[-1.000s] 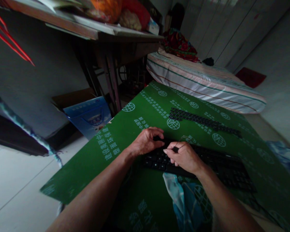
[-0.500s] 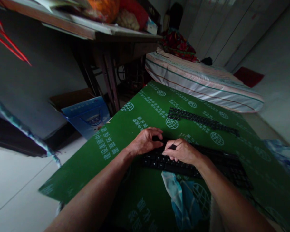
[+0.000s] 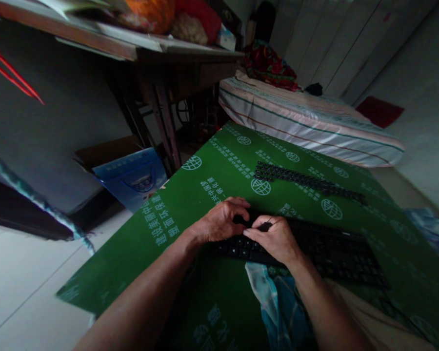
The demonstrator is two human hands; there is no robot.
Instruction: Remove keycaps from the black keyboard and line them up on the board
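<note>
A black keyboard lies on a green printed sheet. My left hand rests curled on the keyboard's left end, fingers bent over its top edge. My right hand is beside it, fingers pinched on a small black tool held over the keys. A row of loose black keycaps lies on the sheet beyond the keyboard. A blue-white cloth lies below my right wrist.
A wooden table with bags on top stands at the upper left, a blue box leaning under it. A striped mattress lies behind the green sheet. Pale floor shows at the left and right.
My right hand has shifted slightly left and closer to my left hand over the keyboard's left end. The view has tilted a little.
</note>
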